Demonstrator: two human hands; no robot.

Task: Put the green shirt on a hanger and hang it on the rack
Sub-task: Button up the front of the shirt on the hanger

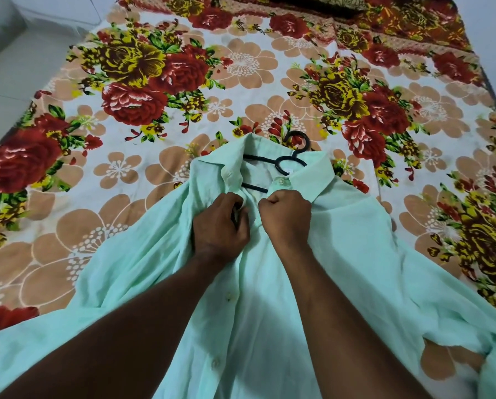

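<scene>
Green shirt (313, 269) lies front-up on bed (183, 116), black hanger (281, 161) already inside collar, hook poking out past neckline. Left hand (219, 226) and right hand (285, 216) close together just below collar, each clamped on placket edge, likely drawing front closed so shirt stays on hanger. Rack not visible. Floral bedsheet (241, 64) all around, nothing blocking.

Both hands, left hand (221, 223) and right hand (285, 216), pinch the green shirt (341, 254) placket below the hanger (287, 161).
</scene>
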